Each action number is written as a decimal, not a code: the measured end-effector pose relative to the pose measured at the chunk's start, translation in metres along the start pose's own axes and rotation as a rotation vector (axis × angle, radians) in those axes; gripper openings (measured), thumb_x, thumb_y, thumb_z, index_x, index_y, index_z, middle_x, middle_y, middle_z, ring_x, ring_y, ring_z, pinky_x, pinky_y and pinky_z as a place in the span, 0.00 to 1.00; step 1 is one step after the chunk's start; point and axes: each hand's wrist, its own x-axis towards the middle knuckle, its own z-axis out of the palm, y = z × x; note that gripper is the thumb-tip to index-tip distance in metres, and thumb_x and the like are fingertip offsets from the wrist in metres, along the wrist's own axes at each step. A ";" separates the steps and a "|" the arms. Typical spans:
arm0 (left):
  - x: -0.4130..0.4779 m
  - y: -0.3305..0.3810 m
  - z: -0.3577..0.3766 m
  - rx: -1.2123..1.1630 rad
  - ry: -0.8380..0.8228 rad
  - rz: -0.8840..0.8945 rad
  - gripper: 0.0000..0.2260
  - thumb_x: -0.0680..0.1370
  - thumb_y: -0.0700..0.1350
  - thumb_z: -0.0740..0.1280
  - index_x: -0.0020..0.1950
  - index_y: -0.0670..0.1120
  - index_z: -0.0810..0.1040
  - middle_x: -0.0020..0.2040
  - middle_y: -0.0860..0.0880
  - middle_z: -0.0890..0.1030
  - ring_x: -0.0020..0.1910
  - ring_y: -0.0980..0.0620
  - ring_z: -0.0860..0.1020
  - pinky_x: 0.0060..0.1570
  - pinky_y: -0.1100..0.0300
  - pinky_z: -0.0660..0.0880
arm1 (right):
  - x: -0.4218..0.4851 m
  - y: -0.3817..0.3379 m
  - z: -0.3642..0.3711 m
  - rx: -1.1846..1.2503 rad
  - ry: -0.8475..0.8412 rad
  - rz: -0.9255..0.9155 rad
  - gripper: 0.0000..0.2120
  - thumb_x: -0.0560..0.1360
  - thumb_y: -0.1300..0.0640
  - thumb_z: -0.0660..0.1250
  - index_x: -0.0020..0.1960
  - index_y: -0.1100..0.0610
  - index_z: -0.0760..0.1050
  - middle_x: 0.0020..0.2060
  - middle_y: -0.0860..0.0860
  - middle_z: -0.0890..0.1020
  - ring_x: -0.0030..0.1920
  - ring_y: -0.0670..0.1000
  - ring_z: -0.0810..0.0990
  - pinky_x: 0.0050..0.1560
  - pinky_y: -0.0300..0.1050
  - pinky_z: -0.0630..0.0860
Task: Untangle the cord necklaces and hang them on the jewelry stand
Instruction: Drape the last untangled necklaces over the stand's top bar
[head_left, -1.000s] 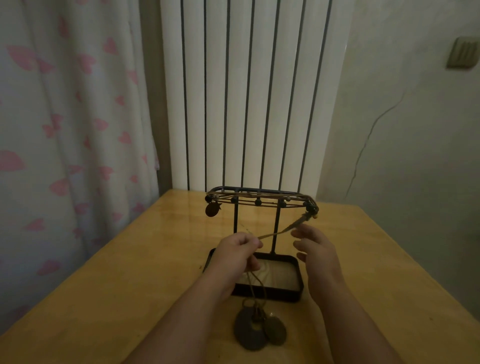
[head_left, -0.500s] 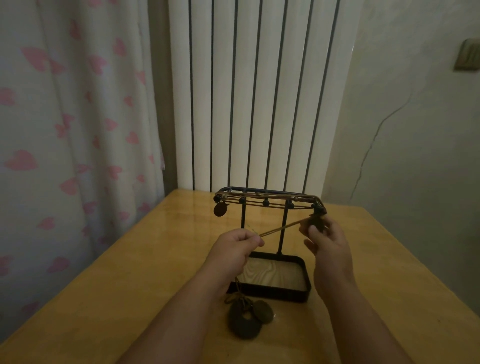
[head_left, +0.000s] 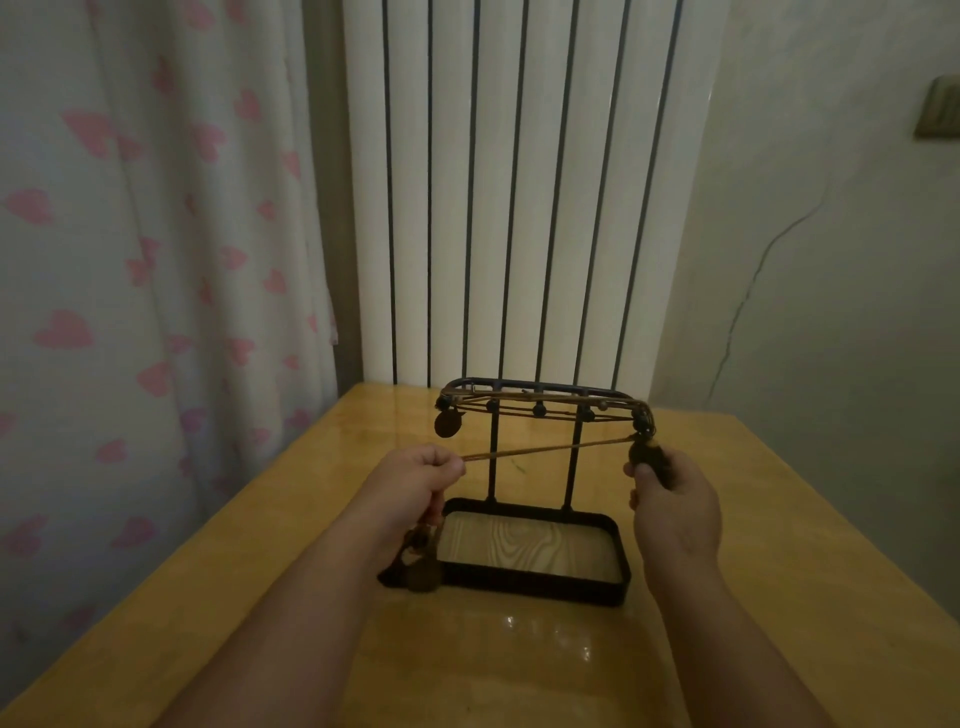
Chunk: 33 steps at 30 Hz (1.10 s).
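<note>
Pinching a taut tan cord (head_left: 545, 450) between curled fingers, the left hand (head_left: 415, 480) is holding it in front of the jewelry stand (head_left: 535, 584). The right hand (head_left: 675, 501) is gripping a dark pendant (head_left: 645, 457) just under the rail's right end (more pendants (head_left: 423, 570) are dangling below the left hand, by the stand's base).

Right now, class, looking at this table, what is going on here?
A person is working a brown cord necklace at a black wire jewelry stand on a yellow wooden table. The left hand pinches the cord, pulled taut across to the right hand, which grips a dark pendant below the rack's right end. More dark pendants dangle under the left hand. Another round pendant hangs from the rack.
</note>
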 end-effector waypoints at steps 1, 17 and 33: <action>0.001 0.000 -0.003 -0.005 0.022 -0.022 0.06 0.80 0.45 0.65 0.51 0.46 0.81 0.34 0.48 0.76 0.36 0.48 0.74 0.45 0.50 0.75 | 0.000 0.000 0.000 -0.008 0.000 -0.004 0.12 0.80 0.59 0.61 0.62 0.52 0.75 0.48 0.47 0.81 0.53 0.54 0.78 0.58 0.60 0.76; 0.014 0.037 -0.044 -0.478 0.079 -0.211 0.02 0.80 0.40 0.65 0.51 0.42 0.76 0.41 0.45 0.77 0.42 0.49 0.80 0.36 0.53 0.79 | -0.001 0.000 0.000 -0.035 0.018 0.008 0.13 0.80 0.59 0.61 0.63 0.51 0.75 0.49 0.46 0.81 0.56 0.55 0.77 0.59 0.62 0.75; 0.024 0.058 -0.042 1.118 0.804 0.320 0.15 0.80 0.57 0.63 0.55 0.48 0.81 0.54 0.46 0.75 0.54 0.46 0.69 0.51 0.53 0.66 | -0.003 0.001 0.002 -0.065 0.003 0.007 0.14 0.81 0.59 0.61 0.65 0.53 0.74 0.54 0.50 0.81 0.58 0.55 0.77 0.60 0.61 0.74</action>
